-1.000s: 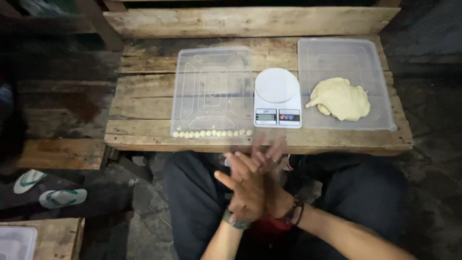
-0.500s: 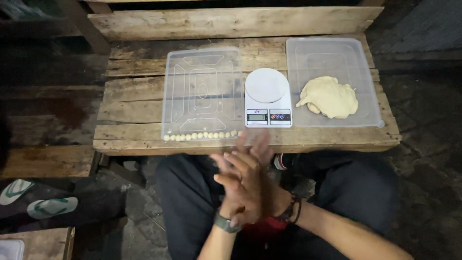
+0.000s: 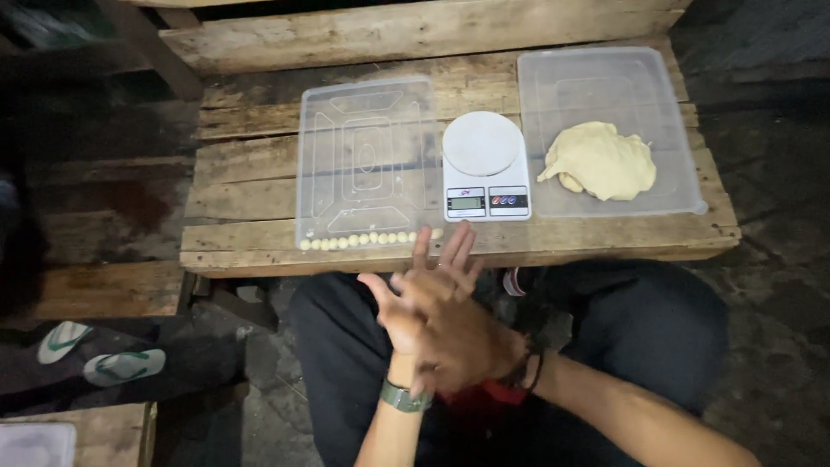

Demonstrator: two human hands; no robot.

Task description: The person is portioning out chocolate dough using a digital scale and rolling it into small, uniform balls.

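My left hand [image 3: 425, 281], with a green watch on its wrist, points its fingers up towards the table edge. My right hand [image 3: 467, 342], with dark bands on its wrist, lies flat across the left palm. The palms press together above my lap, and anything between them is hidden. Just beyond the fingertips a row of small dough balls [image 3: 363, 239] lines the near edge of a clear plastic tray [image 3: 363, 112]. A white kitchen scale [image 3: 484, 164] stands in the middle. To its right a lump of pale dough [image 3: 603, 160] lies on a second clear tray [image 3: 605, 78].
Both trays and the scale rest on a low table of rough wooden planks [image 3: 251, 186]. A thick wooden beam [image 3: 415, 30] runs along the back. Green and white sandals [image 3: 99, 355] lie on the dark ground at the left. My legs in dark trousers [image 3: 640, 329] fill the foreground.
My hands were blurred and sliding palm against palm in the earlier frames; now they appear sharper, with the left fingers reaching slightly higher towards the table edge. Objects on the table have not moved.
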